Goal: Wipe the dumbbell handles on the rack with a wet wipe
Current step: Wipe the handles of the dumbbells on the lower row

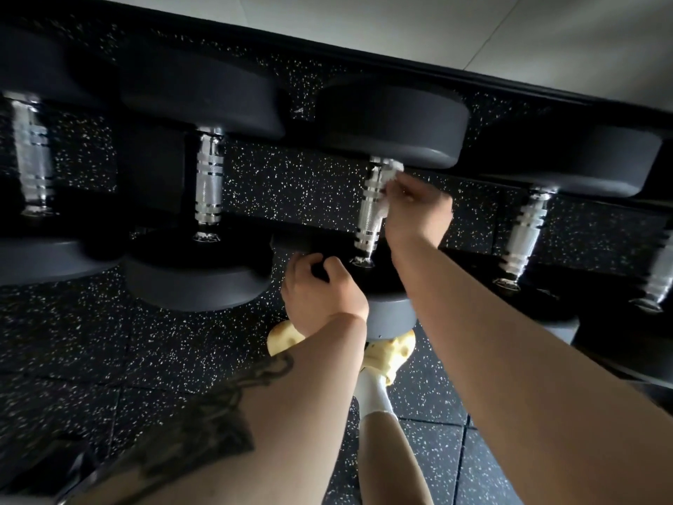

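Observation:
Several black dumbbells with knurled chrome handles lie side by side on a dark rack. My right hand [415,213] holds a crumpled white wet wipe [389,176] against the upper part of the middle dumbbell's handle [369,220], just below its far head [393,122]. My left hand [320,289] grips the rim of that dumbbell's near head [391,309], fingers curled over its top edge. Other handles stand to the left [208,184] and to the right [526,227].
Black rubber flooring with white speckles [91,359] lies beneath the rack. My foot in a yellow clog [391,353] and a white sock stands under the middle dumbbell. A pale wall [510,31] runs along the top behind the rack.

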A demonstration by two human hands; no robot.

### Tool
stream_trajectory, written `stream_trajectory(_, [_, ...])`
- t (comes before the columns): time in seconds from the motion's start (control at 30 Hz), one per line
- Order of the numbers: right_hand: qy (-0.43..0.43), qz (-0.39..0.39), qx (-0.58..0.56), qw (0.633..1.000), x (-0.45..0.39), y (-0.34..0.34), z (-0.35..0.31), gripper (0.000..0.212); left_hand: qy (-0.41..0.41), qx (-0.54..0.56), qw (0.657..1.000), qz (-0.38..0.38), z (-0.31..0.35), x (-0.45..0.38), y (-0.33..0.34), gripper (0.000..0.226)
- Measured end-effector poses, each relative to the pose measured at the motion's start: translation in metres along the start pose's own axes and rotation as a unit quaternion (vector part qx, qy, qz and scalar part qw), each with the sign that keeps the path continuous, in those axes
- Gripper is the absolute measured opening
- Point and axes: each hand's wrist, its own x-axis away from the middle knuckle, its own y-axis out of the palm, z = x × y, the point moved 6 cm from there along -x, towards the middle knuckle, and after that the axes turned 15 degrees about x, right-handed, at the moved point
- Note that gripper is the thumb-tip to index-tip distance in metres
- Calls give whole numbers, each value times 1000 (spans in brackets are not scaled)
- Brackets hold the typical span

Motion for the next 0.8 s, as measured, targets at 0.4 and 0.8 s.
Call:
stream_trajectory(0.4, [-357, 164, 296, 871, 14, 5, -21, 19, 2, 6, 1000, 0, 1, 1, 1, 57])
stream_trajectory(0.8, [-89, 32, -22, 995, 14, 15, -5, 8, -5, -20, 1000, 6, 0, 0, -1, 49])
